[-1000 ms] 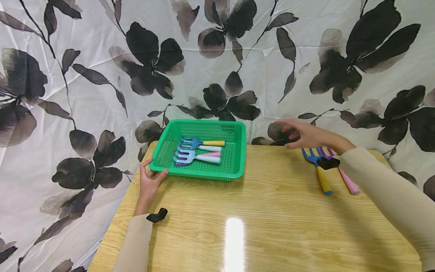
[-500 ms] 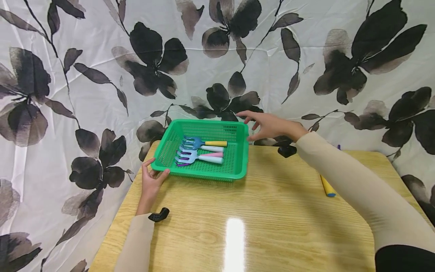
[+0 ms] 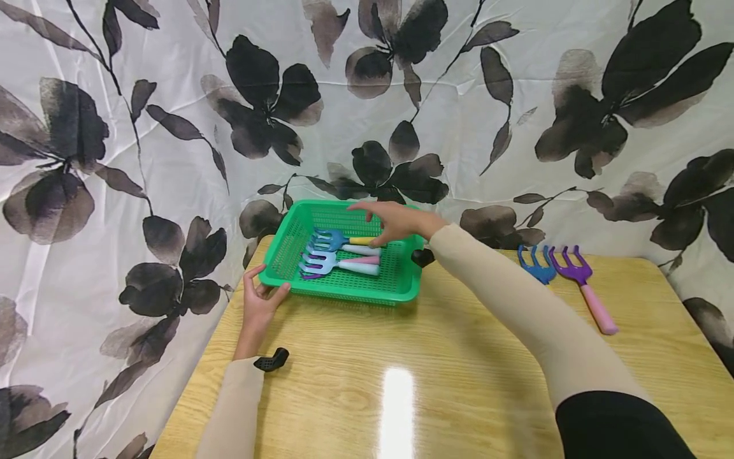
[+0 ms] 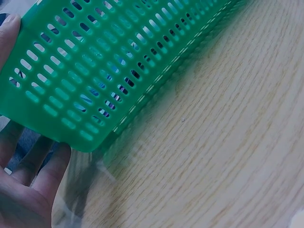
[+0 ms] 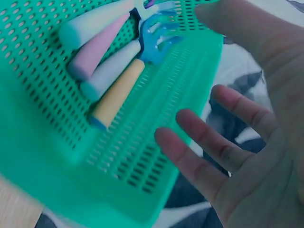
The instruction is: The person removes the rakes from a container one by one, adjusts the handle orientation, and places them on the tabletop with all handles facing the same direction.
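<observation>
Our L hand (image 3: 260, 309) pinches the near-left corner of the green perforated plastic basket (image 3: 344, 293); our R hand (image 3: 401, 221) is spread wide above it, thumb nr the yellow-handled blue fork (image 3: 335, 240) inside, contact hard to tell. Best brace L vs. skidding & grip one handle only, w/o snagging tines. Pink-handled purple fork (image 3: 590, 299) & blue-tined fork (image 3: 540, 273) lie right, on the worktop (image 3: 459, 382).

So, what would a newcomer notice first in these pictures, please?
The eye would probably go first to the green basket on the wooden table, with colourful forks in it and the left hand gripping its near left corner. Next come the large dark flowers on the white cloth behind, then a purple fork and a blue fork at the table's right.
</observation>
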Demonstrator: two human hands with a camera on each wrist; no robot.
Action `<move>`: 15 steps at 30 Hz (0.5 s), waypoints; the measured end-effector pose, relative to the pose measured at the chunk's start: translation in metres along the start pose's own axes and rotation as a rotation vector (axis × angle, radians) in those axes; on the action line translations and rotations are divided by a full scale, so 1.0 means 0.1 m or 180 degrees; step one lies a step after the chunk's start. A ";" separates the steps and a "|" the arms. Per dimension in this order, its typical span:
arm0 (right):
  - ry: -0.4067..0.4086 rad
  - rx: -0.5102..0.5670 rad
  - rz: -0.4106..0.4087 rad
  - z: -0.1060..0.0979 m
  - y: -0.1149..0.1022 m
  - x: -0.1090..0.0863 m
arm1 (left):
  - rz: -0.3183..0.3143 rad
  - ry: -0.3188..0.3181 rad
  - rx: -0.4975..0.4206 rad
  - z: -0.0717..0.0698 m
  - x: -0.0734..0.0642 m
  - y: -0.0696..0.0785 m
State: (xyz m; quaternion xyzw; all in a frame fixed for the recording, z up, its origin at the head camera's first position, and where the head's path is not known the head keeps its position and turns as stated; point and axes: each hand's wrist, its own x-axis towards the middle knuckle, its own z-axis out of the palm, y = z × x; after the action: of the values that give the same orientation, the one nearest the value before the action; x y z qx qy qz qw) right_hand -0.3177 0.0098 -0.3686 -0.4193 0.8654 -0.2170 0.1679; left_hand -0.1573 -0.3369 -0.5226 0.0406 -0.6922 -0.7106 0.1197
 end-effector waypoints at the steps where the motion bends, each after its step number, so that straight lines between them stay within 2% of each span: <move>1: -0.0045 -0.0053 0.0002 0.04 0.00 0.07 | 0.0006 0.0014 -0.0010 0.00 0.00 0.00; 7: -0.0412 -0.0150 0.0187 0.27 0.00 0.33 | -0.0023 -0.0045 -0.0048 -0.01 0.01 -0.01; 15: -0.0656 -0.0094 0.0249 0.49 -0.09 0.46 | -0.0057 -0.0032 -0.0055 0.00 0.00 0.02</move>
State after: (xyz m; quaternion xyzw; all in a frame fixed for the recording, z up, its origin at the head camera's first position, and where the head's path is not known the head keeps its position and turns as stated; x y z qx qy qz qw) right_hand -0.3154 -0.0436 -0.4108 -0.4078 0.8623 -0.1532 0.2581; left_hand -0.1576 -0.3366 -0.5206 0.0421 -0.6862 -0.7177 0.1102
